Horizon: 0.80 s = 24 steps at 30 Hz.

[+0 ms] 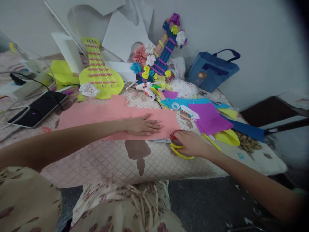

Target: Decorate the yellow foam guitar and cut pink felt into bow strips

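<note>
A long sheet of pink crepe paper (116, 114) lies across the table in front of me. My left hand (143, 125) rests flat on its right half, fingers stretched out to the right. At the paper's near right edge, my right hand (189, 140) grips scissors (181, 154) with red and yellow handles. The blades point left along the near edge of the paper, partly beneath it, so how far apart they are cannot be made out.
Behind the paper stand a yellow paper guitar (101, 77) and a blue one (164, 58) with paper flowers. A glue gun (147, 89), purple paper (210, 117) and a blue bag (212, 71) lie to the right. A phone (37, 108) with cables is at left.
</note>
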Tool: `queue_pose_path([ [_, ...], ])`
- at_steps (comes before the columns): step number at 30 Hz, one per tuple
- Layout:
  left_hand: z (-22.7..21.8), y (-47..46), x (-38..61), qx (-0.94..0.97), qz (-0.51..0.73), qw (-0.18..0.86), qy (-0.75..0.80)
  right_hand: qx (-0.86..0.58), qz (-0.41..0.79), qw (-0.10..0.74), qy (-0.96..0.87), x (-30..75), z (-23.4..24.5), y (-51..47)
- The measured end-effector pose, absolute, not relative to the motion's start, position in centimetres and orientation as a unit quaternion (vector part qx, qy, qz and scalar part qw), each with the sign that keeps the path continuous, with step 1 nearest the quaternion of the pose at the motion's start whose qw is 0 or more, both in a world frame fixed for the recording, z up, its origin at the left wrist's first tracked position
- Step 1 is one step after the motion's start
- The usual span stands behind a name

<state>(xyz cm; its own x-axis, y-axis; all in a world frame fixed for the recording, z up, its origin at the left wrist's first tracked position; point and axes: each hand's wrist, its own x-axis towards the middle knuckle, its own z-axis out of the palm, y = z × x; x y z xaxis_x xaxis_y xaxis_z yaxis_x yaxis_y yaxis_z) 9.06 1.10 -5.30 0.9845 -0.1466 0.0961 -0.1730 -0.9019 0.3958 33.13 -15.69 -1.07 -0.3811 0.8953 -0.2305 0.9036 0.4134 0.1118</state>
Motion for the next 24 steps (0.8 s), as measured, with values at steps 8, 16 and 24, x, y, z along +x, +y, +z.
queue_pose_path([
  [8, -5.44, 1.24, 9.12, 0.977, 0.04, 0.189, -0.09, 0.533, -0.022, 0.143, 0.834, 33.27, -0.99, -15.46],
  [16, -5.33, 1.23, 9.06, 0.977, 0.029, 0.197, -0.081, 0.54, -0.029, 0.161, 0.826, 33.64, -1.29, -15.6],
  [24, -5.14, 1.14, 9.17, 0.977, 0.005, 0.199, -0.078, 0.544, -0.016, 0.142, 0.827, 33.08, -0.91, -16.21],
])
